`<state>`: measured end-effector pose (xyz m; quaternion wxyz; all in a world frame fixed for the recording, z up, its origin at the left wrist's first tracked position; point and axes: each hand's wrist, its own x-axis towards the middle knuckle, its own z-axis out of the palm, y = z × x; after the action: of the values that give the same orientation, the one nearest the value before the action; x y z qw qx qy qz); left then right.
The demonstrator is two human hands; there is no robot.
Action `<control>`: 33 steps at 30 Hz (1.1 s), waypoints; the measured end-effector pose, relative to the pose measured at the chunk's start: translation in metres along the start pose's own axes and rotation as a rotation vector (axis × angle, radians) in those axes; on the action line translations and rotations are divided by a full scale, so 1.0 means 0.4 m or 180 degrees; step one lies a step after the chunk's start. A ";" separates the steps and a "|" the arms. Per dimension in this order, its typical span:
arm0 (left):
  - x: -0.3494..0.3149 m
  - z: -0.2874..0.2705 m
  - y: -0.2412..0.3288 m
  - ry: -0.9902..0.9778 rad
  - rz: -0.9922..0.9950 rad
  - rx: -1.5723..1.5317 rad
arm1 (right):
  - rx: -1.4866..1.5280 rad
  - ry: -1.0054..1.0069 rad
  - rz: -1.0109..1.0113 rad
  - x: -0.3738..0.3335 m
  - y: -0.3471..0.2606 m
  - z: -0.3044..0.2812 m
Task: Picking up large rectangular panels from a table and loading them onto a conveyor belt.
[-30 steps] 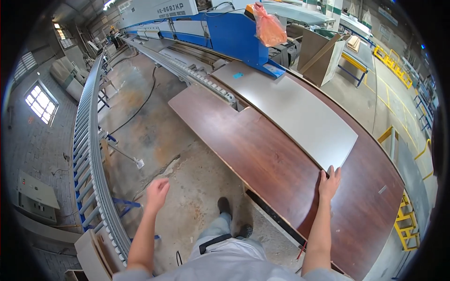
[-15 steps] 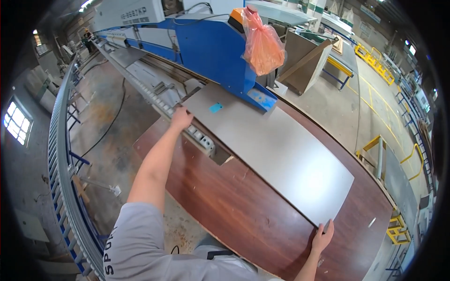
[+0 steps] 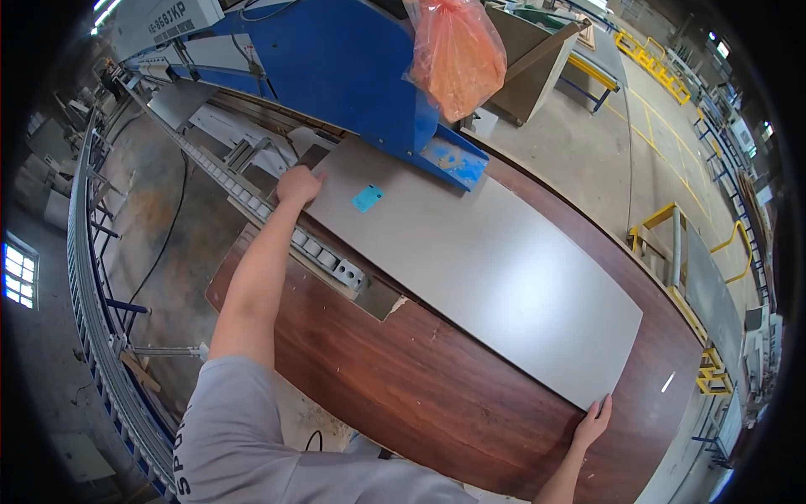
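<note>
A long, flat grey panel with a small blue-green label lies across a reddish-brown wood-grain tabletop. My left hand is closed at the panel's far left corner, beside the machine's roller track; its fingertips are partly hidden. At the near right corner, my right hand grips the panel's edge, some fingers out of sight beneath it. The panel's far side runs close by the blue machine's angled end guard.
A blue machine housing rises beyond the panel, with an orange plastic bag hanging from it. White track pads line its near side. A curved roller conveyor stands left. Yellow-framed stands are at right.
My left hand has shifted along the panel's edge to its far left corner. My right hand stays at the near right corner. The whole view has shifted, bringing the machine closer.
</note>
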<state>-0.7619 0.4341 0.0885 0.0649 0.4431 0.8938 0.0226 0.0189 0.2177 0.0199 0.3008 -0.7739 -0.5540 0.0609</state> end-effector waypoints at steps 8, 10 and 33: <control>-0.152 0.030 0.022 -0.0104 0.0063 -0.0204 | -0.0458 0.0368 0.0386 0.026 0.097 -0.057; -0.161 0.043 0.043 -0.0303 0.0160 -0.0266 | -0.0598 0.0437 0.0500 0.023 0.123 -0.084; -0.662 -0.054 -0.087 -0.0199 -0.0294 -0.1350 | -0.0320 0.0319 0.0510 0.089 0.383 -0.194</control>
<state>-0.6340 0.2029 0.1320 0.1852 0.3787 0.8859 0.1933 0.1912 0.1873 0.0096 0.2831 -0.8319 -0.4769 0.0181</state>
